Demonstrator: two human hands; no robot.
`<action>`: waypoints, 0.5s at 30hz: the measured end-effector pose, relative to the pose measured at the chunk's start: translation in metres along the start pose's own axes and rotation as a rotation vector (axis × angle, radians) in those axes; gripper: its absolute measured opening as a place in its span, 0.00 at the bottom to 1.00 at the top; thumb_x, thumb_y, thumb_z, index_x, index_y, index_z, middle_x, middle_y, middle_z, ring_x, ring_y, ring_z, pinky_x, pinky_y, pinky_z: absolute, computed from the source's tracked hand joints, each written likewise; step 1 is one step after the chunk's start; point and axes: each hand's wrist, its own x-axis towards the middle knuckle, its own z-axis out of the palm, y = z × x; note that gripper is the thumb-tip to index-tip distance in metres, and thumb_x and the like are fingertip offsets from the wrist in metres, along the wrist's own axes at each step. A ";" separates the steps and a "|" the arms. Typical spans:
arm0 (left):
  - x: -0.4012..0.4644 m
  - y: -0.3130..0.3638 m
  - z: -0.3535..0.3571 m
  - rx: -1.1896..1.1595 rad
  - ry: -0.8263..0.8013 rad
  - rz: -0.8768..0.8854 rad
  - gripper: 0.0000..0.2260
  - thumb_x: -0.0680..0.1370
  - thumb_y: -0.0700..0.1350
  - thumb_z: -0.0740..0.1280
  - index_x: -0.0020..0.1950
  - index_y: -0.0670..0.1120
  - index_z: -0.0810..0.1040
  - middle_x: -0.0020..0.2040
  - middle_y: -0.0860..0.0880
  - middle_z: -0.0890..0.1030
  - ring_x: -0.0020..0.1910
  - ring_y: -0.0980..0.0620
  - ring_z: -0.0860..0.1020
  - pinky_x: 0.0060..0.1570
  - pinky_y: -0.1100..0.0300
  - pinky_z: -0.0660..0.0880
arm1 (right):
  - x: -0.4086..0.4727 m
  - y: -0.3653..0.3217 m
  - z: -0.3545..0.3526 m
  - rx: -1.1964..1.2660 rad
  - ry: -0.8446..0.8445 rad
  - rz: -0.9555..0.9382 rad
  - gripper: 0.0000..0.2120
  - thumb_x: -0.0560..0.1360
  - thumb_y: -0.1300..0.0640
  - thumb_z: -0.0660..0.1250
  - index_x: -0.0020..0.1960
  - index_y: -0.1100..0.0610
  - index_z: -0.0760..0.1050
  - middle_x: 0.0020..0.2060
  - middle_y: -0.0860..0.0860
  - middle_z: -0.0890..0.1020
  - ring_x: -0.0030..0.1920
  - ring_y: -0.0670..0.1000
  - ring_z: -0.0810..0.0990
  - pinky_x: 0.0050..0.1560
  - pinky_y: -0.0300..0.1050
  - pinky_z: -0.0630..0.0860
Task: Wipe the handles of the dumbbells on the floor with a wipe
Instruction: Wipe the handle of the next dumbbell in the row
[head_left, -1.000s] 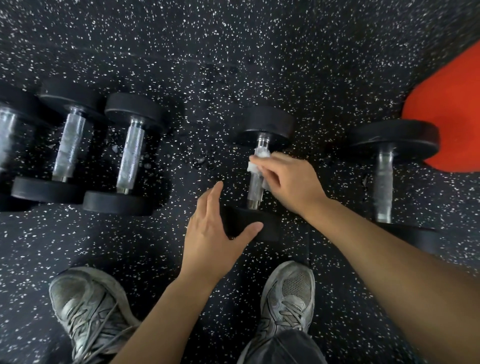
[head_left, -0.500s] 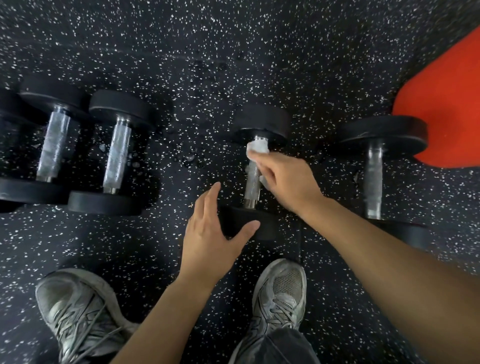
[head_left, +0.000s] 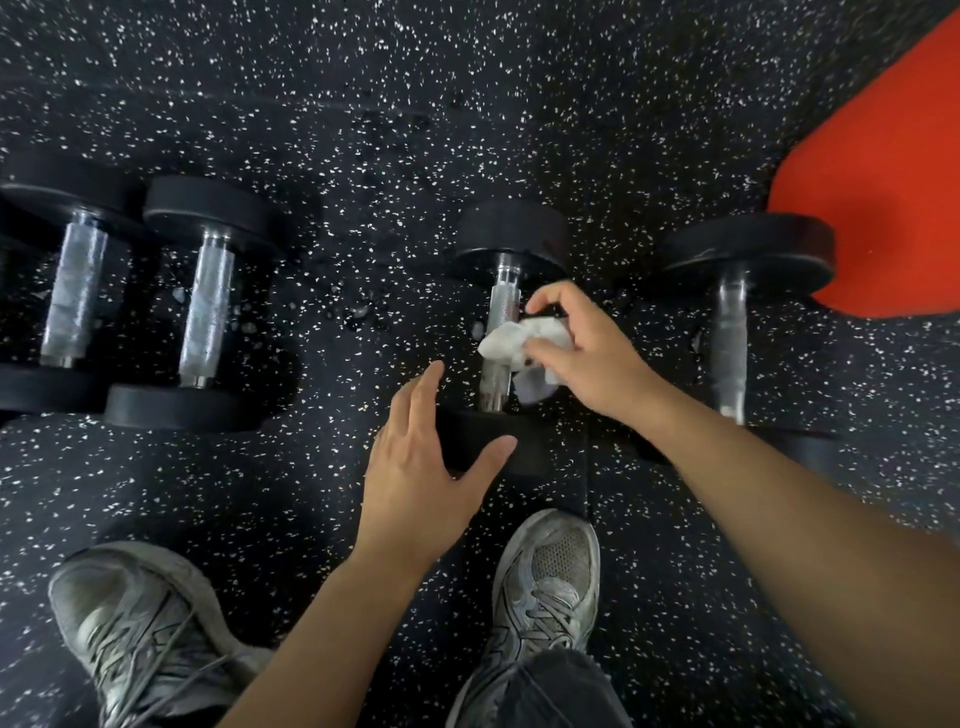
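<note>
Two black-headed dumbbells with knurled steel handles (head_left: 205, 312) lie side by side at far left on speckled black rubber floor (head_left: 363, 130). Left hand (head_left: 421, 467) spread, fingers and thumb straddling near head of middle black dumbbell (head_left: 501, 332). Right hand (head_left: 587, 353) pinches crumpled white wipe (head_left: 524, 343) against its handle. Fourth dumbbell (head_left: 732, 322) further right, beside red mat (head_left: 883, 182).

Non-task items I log in view: flooring, footwear, one red object.

I record a black rubber floor (head_left: 363, 130) flecked white across the whole view, with a few wet droplets (head_left: 358, 312) near centre. At 2 o'clock, a red rounded object (head_left: 883, 182), cut off by the frame edge; what it is I cannot tell. At 7 o'clock, a worn grey laced sneaker (head_left: 140, 629); at 6 o'clock, a second grey sneaker (head_left: 550, 587) with a dark trouser cuff (head_left: 550, 691) over its heel.
</note>
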 end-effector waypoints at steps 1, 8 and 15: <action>0.001 0.000 0.000 -0.003 0.007 0.000 0.45 0.72 0.73 0.63 0.83 0.57 0.50 0.80 0.54 0.61 0.76 0.49 0.66 0.73 0.48 0.67 | -0.001 0.003 0.004 -0.062 0.106 -0.016 0.13 0.78 0.55 0.69 0.60 0.46 0.71 0.45 0.46 0.83 0.41 0.46 0.81 0.42 0.45 0.78; 0.003 0.001 0.000 0.002 0.033 0.003 0.46 0.71 0.71 0.68 0.82 0.59 0.49 0.80 0.56 0.60 0.75 0.51 0.66 0.72 0.48 0.68 | -0.006 0.009 0.031 -0.202 0.343 -0.223 0.14 0.80 0.47 0.69 0.64 0.49 0.81 0.54 0.45 0.82 0.55 0.43 0.80 0.59 0.44 0.78; 0.004 0.010 0.009 0.020 0.021 -0.008 0.49 0.70 0.72 0.69 0.82 0.58 0.48 0.80 0.56 0.59 0.77 0.50 0.64 0.75 0.47 0.66 | 0.000 0.007 0.025 -0.378 0.362 -0.329 0.15 0.81 0.55 0.69 0.67 0.50 0.80 0.55 0.46 0.82 0.49 0.44 0.81 0.51 0.45 0.80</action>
